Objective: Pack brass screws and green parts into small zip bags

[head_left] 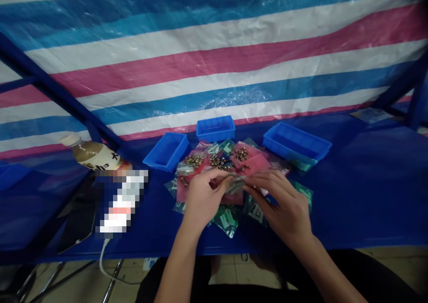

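One view only — worn on the person's head, it looks forward and down from just above the near edge of the bench (361, 196), close over both hands, its upper part facing the striped sheet (214, 62) at the far side.

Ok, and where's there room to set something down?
Widest: the bare tabletop right of the right hand and rightmost blue bin. Smaller: between the blurred object and left hand. Crowded: the middle, with packets and brass-coloured pieces.
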A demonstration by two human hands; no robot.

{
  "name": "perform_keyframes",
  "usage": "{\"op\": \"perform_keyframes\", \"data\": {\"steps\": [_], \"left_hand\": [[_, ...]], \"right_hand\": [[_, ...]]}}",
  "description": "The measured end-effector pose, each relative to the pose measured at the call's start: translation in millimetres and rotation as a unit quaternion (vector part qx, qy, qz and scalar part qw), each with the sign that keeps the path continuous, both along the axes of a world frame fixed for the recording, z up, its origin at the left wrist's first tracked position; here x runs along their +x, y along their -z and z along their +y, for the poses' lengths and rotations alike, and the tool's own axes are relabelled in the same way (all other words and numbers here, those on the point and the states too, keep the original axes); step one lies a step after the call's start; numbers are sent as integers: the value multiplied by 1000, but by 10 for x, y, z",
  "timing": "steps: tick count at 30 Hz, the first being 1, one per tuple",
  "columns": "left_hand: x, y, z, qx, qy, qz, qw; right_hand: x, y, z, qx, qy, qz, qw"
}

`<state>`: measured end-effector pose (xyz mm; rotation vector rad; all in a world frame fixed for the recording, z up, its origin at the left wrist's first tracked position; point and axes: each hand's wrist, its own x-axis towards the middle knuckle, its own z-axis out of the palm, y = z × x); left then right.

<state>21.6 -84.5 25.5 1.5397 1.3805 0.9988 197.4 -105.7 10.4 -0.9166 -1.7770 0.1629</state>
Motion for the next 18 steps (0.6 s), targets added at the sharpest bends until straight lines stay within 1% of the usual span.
{"op": "perform_keyframes", "data": {"steps": [2, 4, 7, 11, 14, 18], "left_hand": [[21, 34, -1, 3, -20, -30, 999], [47, 62, -4, 2, -28, -59, 998], [94, 77, -18, -14, -7, -96, 995], [151, 69, -42, -21, 27, -133, 990], [181, 78, -54, -6, 23, -124, 992], [215, 99, -72, 25, 1, -81, 996]], "right_hand": [[-22, 30, -16, -25, -19, 8, 999], [-38, 65, -30, -58, -21, 18, 998], [-46, 108, -40, -96, 3, 44, 994], [-33, 132, -30, -114, 41, 74, 990], [-21, 138, -20, -114, 49, 74, 990], [-13, 142, -12, -85, 52, 52, 994]]}}
